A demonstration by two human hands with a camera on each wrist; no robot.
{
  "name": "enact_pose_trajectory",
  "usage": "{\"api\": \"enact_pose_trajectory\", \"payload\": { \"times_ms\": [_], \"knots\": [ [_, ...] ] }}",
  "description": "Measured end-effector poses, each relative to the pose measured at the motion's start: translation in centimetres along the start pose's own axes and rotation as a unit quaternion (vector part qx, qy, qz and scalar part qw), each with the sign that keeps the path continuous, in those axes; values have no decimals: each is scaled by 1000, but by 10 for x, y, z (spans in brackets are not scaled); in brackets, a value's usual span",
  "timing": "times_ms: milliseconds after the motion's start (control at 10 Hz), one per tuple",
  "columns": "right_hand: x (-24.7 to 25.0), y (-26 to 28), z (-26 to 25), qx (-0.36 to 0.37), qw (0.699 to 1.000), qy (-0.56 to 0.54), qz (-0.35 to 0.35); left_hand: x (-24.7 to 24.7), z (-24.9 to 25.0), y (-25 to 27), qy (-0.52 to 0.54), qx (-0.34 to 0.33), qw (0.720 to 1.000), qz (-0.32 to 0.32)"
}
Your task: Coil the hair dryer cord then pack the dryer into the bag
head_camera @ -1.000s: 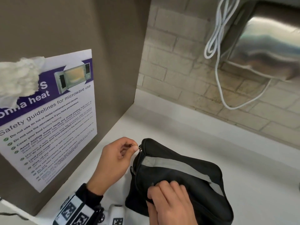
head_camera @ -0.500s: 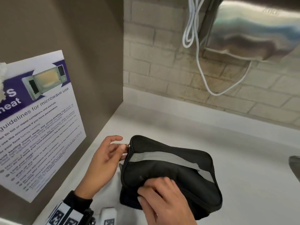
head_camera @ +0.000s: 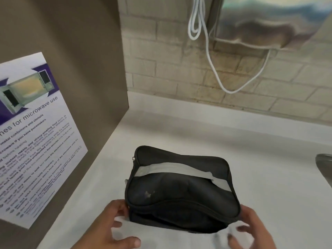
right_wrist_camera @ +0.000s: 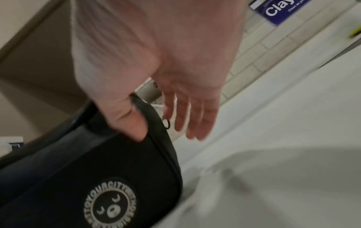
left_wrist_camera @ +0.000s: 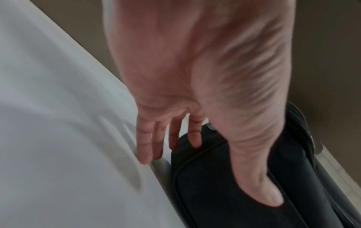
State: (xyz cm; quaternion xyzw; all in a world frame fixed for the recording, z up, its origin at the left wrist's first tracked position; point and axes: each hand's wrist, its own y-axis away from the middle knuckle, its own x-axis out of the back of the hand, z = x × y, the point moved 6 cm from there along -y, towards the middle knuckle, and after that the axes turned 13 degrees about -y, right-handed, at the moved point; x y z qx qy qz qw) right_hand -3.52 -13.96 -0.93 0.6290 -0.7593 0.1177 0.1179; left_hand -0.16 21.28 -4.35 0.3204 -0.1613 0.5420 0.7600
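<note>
The black bag with a grey strip lies on the white counter, its zipper pull at the far left corner. The bag looks zipped shut, and no hair dryer or cord of its own shows. My left hand is at the bag's near left corner with fingers spread and straight. My right hand is at the near right corner, also spread. In the left wrist view my left hand has its thumb lying over the bag. In the right wrist view my right hand has its thumb against the bag.
A brown side panel with a microwave safety poster stands close on the left. On the brick wall behind hang a white cable and a steel dispenser. A steel object shows at the right edge.
My left hand has let go of the zipper pull and my right hand has come off the bag's top. Both now sit spread at the bag's near corners.
</note>
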Motion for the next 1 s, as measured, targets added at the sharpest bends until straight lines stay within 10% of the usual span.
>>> {"api": "enact_pose_trajectory", "payload": {
  "times_ms": [200, 500, 1000],
  "knots": [
    [-36, -7, 36, -120, 991, -26, -52, -1, 18, -17, 31, -48, 998, 36],
    [-53, -48, -24, -55, 971, -233, -22, 62, 58, -54, 40, -104, 989, 94],
    [-106, -204, -75, -131, 943, -305, -32, 142, 86, -178, 103, 57, 963, 240]
  ]
}}
